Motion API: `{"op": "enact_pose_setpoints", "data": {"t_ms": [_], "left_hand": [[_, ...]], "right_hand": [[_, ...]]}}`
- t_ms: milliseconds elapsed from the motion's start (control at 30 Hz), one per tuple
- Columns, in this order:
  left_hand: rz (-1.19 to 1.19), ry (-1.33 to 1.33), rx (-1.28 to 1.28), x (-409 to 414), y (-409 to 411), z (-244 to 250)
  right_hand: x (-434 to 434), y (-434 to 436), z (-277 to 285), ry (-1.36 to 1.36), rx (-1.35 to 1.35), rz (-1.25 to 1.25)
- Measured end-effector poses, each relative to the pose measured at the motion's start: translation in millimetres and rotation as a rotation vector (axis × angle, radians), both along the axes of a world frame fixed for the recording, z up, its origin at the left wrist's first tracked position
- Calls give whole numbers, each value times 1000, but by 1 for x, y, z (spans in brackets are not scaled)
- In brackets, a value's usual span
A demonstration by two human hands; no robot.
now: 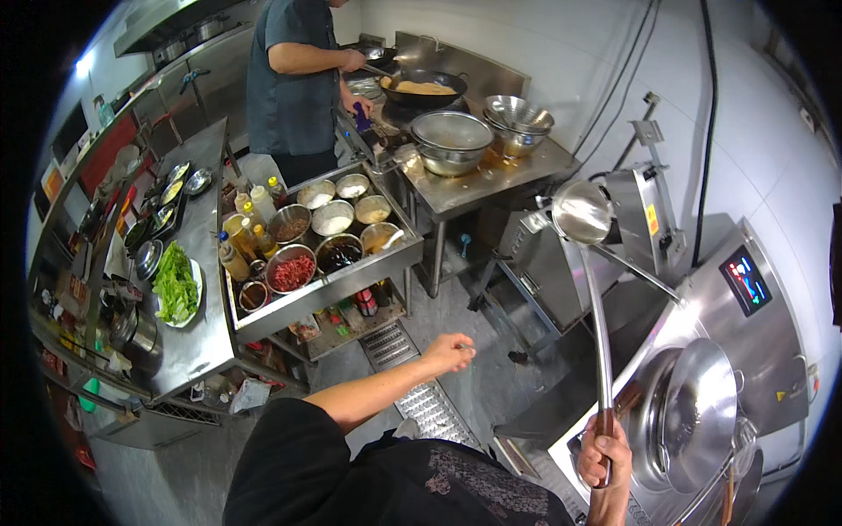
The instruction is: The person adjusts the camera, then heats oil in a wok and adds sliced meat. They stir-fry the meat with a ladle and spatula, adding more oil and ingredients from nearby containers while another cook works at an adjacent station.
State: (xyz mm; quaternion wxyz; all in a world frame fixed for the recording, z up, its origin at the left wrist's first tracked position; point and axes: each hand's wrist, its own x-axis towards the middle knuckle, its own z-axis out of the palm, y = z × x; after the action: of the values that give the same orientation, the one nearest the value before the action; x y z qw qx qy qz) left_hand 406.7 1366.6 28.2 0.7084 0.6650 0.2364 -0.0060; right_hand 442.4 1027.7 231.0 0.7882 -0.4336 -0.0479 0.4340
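Note:
In my right hand is the dark handle of a long steel ladle; its round bowl is raised, in front of the wall and a steel machine. My left hand hangs over the floor drain grating with fingers loosely curled; whether it holds anything small I cannot tell. Beside my right hand, a steel wok leans tilted on the cooker with the lit panel. Ahead of me a steel seasoning cart carries bowls, among them chopped red chili and a dark sauce, with squeeze bottles at its left.
A co-worker stirs a black wok of yellowish food. Stacked steel bowls and a colander stand on a steel table. At left, a counter bears a plate of lettuce and small dishes. A wire strainer lies at right.

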Motion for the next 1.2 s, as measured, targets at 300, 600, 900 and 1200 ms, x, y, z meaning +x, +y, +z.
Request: {"op": "enact_pose_setpoints", "data": {"t_ms": [300,600,900,1200], "left_hand": [[245,-232,1108,41,184,58],[380,255,1625,105,332,144],[346,345,1268,156,398,141],[521,234,1115,137,433,202]], "right_hand": [[60,141,-7,21,-254,145],[140,198,-9,-41,-333,302],[155,236,18,-62,-436,336],[151,287,37,-73,-367,273]]}}
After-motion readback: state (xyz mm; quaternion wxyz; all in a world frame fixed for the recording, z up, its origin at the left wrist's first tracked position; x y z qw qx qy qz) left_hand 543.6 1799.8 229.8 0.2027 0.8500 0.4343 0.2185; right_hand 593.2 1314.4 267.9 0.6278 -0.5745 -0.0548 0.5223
